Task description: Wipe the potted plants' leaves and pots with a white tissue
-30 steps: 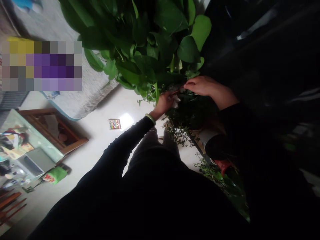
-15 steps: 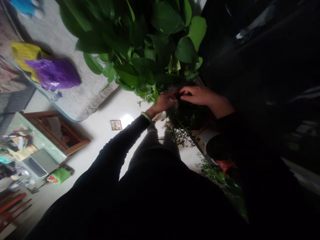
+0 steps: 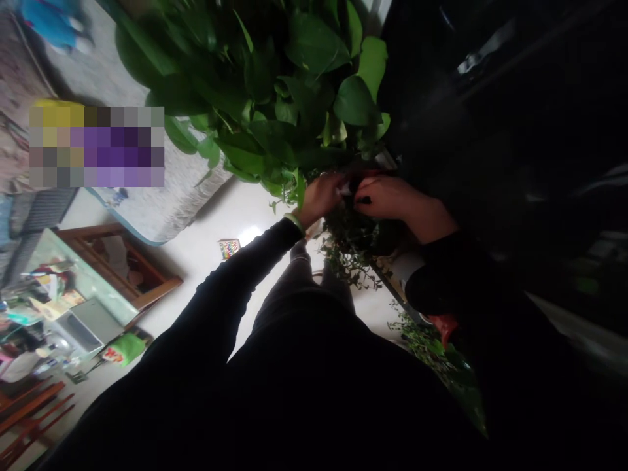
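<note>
My left hand (image 3: 321, 197), with a pale green bangle at its wrist, is closed beneath the lowest leaves of a large broad-leaved plant (image 3: 275, 104). A small whitish bit (image 3: 345, 188) shows at its fingertips, too blurred to name. Facing it, my right hand (image 3: 390, 198) has its fingers curled and the fingertips pressed together; what they hold is hidden in shadow. A dark red edge (image 3: 367, 174) runs just behind both hands. Below them hangs a small-leaved trailing plant (image 3: 350, 258), its upper part lost in darkness.
Another leafy plant (image 3: 432, 350) and a red object (image 3: 445, 327) sit lower right. At left are a grey-covered bed or couch (image 3: 191, 176), a glass-topped wooden table (image 3: 169, 288) loaded with items, and a green bag (image 3: 125, 348). A small printed box (image 3: 228, 248) lies on the floor.
My right hand has shifted slightly down, its fingers now more curled. More of the dark red edge shows behind the hands. The view has moved a little, and a blurred patch covers the bags.
</note>
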Tool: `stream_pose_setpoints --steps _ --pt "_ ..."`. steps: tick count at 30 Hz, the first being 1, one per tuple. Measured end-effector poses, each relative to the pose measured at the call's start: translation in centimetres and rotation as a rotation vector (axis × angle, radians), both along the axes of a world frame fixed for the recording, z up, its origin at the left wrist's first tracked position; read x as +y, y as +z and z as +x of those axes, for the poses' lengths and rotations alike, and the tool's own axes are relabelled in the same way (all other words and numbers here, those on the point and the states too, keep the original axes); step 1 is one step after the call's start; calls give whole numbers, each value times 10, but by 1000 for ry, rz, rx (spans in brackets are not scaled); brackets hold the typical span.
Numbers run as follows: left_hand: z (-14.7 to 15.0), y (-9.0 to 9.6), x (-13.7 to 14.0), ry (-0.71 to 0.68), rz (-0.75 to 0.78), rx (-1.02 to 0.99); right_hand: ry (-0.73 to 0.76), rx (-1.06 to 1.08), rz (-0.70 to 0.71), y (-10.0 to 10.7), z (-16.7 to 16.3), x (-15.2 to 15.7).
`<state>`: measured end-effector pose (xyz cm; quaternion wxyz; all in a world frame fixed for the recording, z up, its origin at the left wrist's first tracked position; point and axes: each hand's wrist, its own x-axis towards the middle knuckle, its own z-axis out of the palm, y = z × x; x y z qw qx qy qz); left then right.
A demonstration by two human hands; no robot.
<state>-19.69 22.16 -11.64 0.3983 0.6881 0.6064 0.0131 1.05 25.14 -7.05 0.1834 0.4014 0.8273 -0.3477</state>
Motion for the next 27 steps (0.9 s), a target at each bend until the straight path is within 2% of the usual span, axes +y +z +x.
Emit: stream_pose_setpoints --steps 5,9,11,17,20,23,27 --pt "16 -16 29 -50 21 -47 -26 -22 -20 8 -2 -3" --pt "21 -17 47 -32 -24 -56 -64 14 -5 5 0 -5" --pt "20 -12 41 -22 -16 -1 -70 36 5 1 1 -6" --pt "-3 9 -8 -62 38 114 -57 64 -3 -7 5 -7" --pt "-9 10 -11 -100 24 87 -40 69 12 -5 4 -7" --pt "0 4 8 -90 37 40 -35 38 2 1 1 -6" --pt "29 -5 46 -92 56 -27 -106 -53 -7 11 -2 -5"
